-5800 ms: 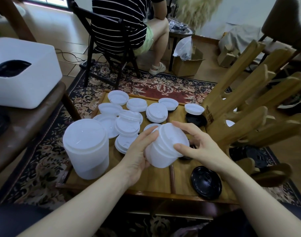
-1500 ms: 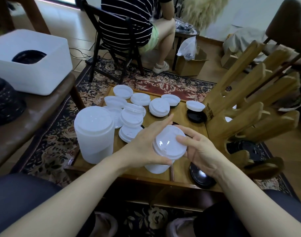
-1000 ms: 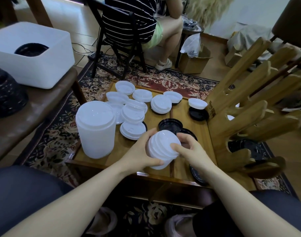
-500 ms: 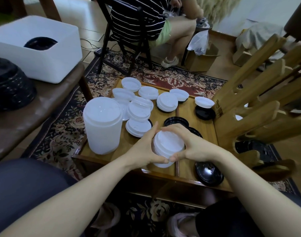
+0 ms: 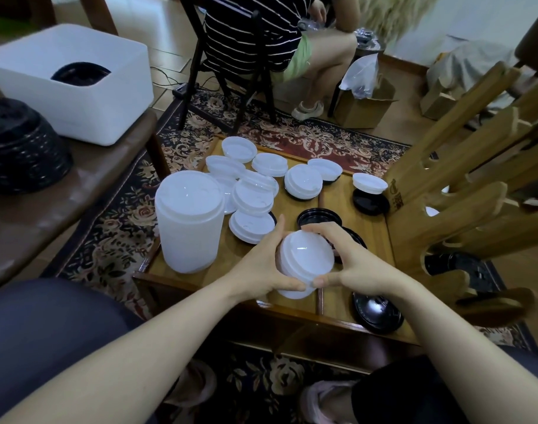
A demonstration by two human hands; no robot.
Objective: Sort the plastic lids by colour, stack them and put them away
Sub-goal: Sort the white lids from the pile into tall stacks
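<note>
A short stack of white lids [image 5: 304, 261] sat on the wooden surface [image 5: 338, 304], gripped by the left hand [image 5: 261, 267] and right hand [image 5: 353, 264]. A tall white stack [image 5: 188, 221] stood beside; a patterned rug [image 5: 316, 139] lay beyond.

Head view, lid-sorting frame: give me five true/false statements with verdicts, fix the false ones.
1. Both hands hold the short stack of white plastic lids. True: the left hand and right hand each have a grip on its sides.
2. The tall stack of white plastic lids stands to the right of the held one. False: it stands to the left.
3. The white rectangular plastic bin holds white lids. False: only black lids show inside.
4. Loose black plastic lids lie on the low wooden table. True.
5. All white lids are stacked. False: several loose white lids lie on the table.
</note>
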